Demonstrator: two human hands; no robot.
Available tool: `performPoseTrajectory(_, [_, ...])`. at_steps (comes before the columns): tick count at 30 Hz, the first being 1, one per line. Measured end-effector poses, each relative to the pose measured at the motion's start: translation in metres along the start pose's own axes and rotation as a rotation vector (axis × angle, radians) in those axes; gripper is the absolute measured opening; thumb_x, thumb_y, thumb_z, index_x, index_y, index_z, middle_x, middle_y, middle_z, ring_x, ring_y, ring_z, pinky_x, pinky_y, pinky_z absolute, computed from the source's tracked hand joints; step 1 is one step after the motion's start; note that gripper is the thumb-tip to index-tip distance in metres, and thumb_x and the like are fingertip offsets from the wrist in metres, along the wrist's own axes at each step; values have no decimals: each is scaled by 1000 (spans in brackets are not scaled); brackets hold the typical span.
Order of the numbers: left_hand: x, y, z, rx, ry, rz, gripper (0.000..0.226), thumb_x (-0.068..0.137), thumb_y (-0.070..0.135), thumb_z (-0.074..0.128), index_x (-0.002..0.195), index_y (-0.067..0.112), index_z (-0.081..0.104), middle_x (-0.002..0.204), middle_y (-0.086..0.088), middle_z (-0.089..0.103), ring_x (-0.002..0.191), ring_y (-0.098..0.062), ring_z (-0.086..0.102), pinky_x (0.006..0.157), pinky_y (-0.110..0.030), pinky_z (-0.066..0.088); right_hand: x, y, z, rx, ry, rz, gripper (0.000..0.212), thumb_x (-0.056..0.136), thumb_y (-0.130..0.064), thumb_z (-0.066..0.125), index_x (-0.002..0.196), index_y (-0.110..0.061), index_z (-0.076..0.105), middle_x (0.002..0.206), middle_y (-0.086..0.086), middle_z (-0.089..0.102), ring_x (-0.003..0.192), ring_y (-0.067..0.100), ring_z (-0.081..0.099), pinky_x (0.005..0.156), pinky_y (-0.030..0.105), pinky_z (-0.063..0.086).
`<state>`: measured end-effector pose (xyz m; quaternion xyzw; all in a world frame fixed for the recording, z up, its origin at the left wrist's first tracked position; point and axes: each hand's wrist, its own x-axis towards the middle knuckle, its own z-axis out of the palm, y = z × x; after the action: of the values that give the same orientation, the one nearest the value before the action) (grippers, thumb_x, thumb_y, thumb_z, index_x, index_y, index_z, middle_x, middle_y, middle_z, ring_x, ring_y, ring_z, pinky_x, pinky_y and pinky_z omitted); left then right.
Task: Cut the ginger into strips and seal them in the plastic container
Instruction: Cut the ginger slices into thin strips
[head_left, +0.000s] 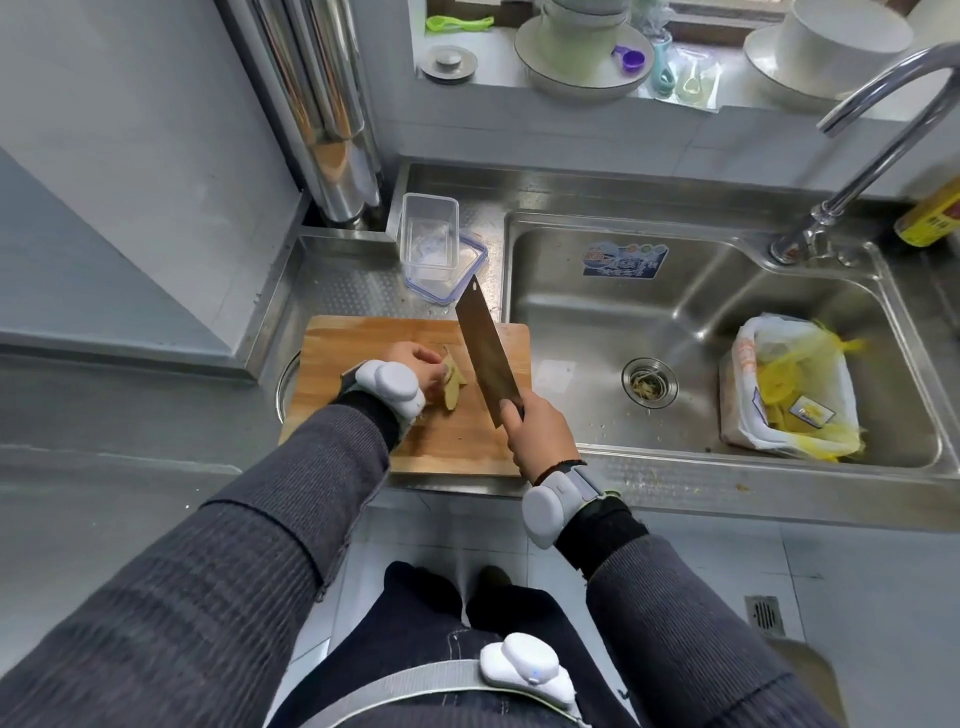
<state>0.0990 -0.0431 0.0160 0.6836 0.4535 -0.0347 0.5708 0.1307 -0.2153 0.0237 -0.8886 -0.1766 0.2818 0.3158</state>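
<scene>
- Head view, left side: my left hand (423, 366) curls its fingers over the ginger (453, 387) and pins it flat on the cutting board (363, 343). I hold it this way so the piece cannot roll, and so my fingertips sit tucked back from the cut.
- Head view, right side: my right hand (540, 436) is wrapped tight round the handle of the cleaver (488, 358). The blade runs away from my fist, its tip pointing toward the far edge of the board. Its broad side leans over, just to the right of the ginger. I cannot tell whether the edge touches the wood.
- The ginger lies between my two grips, against my left fingers and close beside the blade. It looks like a whole slab with no strips made yet, so I judge the cutting is at its start.
- Beyond the cleaver's tip, the plastic container (428, 236) stands open and empty on the steel counter. Its blue-rimmed lid (470, 270) lies against its base. It is close enough for the strips to go straight across.
- To the right of my knife hand is the sink (701, 322), with a bag of scraps (795, 384) in it, well apart from the board.
</scene>
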Motion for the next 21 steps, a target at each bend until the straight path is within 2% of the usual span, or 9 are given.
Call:
performPoseTrajectory(1, [0,-1,2,-13,-4,17,9,86,-8,58,80,-1,58,76,-17,56,44,-10,54,45,-20,46,-1,0,2,-9,9,-3,24,96,-27,39,103,-11,56,87,16,64,81,38,61,71,40,51])
performPoseTrajectory(2, [1,-3,3,24,5,51,6,86,-5,60,91,-4,61,84,-20,61,56,-15,61,55,-23,51,-2,0,3,-27,14,-9,25,97,-26,39,104,-10,56,91,17,65,84,38,60,71,36,48])
performPoseTrajectory(4, [0,-8,4,139,11,121,27,85,4,66,111,-1,63,107,-20,66,90,-29,65,82,-37,55,-3,-1,5,-70,11,-20,26,98,-27,38,108,-10,56,97,17,65,88,38,59,71,33,42])
performPoseTrajectory(5, [-3,-9,3,193,15,153,32,86,6,65,117,1,62,113,-18,65,101,-31,63,89,-41,53,-4,-2,6,-95,6,-26,27,98,-28,38,109,-10,55,98,17,65,89,38,59,71,33,41])
performPoseTrajectory(7, [-8,-10,2,328,23,242,35,87,6,62,122,6,61,119,-14,65,108,-30,60,92,-39,51,-5,-3,6,-151,4,-47,28,99,-29,37,112,-11,54,101,17,66,92,38,59,72,34,42])
performPoseTrajectory(10, [-13,-18,-2,764,80,423,37,88,18,60,125,19,60,130,-3,60,120,-27,52,99,-37,44,-7,-5,8,-212,2,-80,30,99,-29,36,119,-14,52,104,16,66,94,38,60,77,37,46])
performPoseTrajectory(15, [-24,-40,-3,1213,18,524,49,95,41,46,141,29,38,155,11,25,145,-19,14,110,-41,21,-10,-6,13,-350,-5,-82,36,100,-28,35,131,-15,44,107,17,66,96,38,61,78,39,48])
performPoseTrajectory(18, [-27,-44,-3,1291,-13,511,50,96,45,40,143,29,33,157,12,15,147,-19,5,113,-45,15,-12,-5,13,-434,13,-81,38,100,-27,34,135,-15,41,106,17,66,96,38,62,77,38,48])
performPoseTrajectory(21, [-29,-44,1,1267,-12,504,49,97,44,38,142,26,36,158,11,15,147,-19,6,113,-46,14,-13,-4,15,-471,42,-64,37,100,-27,33,135,-17,40,104,18,66,93,39,63,69,37,42])
